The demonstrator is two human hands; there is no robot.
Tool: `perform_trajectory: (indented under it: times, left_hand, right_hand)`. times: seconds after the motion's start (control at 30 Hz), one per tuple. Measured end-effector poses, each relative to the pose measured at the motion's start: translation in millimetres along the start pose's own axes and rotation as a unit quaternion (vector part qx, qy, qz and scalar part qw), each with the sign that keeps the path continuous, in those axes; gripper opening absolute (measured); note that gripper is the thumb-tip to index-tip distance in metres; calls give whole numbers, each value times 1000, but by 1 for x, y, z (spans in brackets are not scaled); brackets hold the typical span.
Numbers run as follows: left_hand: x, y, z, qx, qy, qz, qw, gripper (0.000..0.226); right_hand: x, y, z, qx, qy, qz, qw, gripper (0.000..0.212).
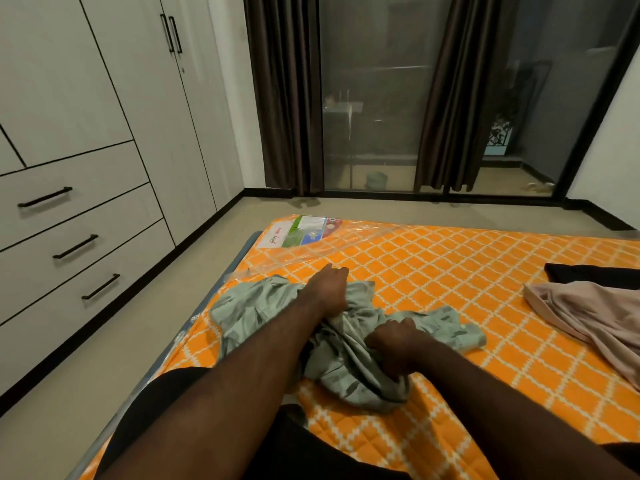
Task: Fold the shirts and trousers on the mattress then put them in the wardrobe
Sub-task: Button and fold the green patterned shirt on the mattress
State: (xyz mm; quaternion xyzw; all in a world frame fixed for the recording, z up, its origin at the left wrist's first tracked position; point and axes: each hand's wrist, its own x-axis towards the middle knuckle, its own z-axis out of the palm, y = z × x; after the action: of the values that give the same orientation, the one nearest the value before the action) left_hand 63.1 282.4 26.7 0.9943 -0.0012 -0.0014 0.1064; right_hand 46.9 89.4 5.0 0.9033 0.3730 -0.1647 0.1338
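Both fists are clenched on the shirt (346, 362). The right hand (394, 348) has a wad of fabric near the middle, and the left hand (329, 289) reaches further out with its fingers curled on the far edge. It's thin pale green cloth with darker leafy smudges, all crumpled up at the near left corner of the mattress (450, 271). That's quilted orange with a white lattice, still in shiny clear plastic. A soft beige garment (588, 317) and a black one (588, 273) lie well off to the right. The wardrobe (104, 133), flat white panels with black bar handles, is on the left.
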Motion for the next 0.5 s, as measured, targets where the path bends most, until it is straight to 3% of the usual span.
perform_trajectory:
  times: [0.07, 0.13, 0.27, 0.33, 0.4, 0.5]
  left_hand:
    - [12, -1, 3, 47, -35, 17, 998, 41]
    - [16, -7, 10, 52, -18, 56, 997, 24]
    - [17, -18, 27, -11, 59, 173, 983, 18]
    - [21, -17, 26, 17, 132, 282, 950, 22]
    - [24, -12, 21, 56, 195, 360, 911, 20]
    - [23, -5, 15, 77, 244, 383, 888, 22]
  right_hand:
    - [2, 3, -4, 23, 25, 1, 999, 24]
    - [8, 7, -7, 52, 104, -1, 993, 16]
    - [29, 24, 7, 175, 320, 57, 929, 76]
    - [37, 31, 9, 208, 374, 62, 902, 92]
    - [42, 40, 9, 195, 394, 20, 898, 86]
    - [37, 53, 1, 173, 432, 7, 885, 47]
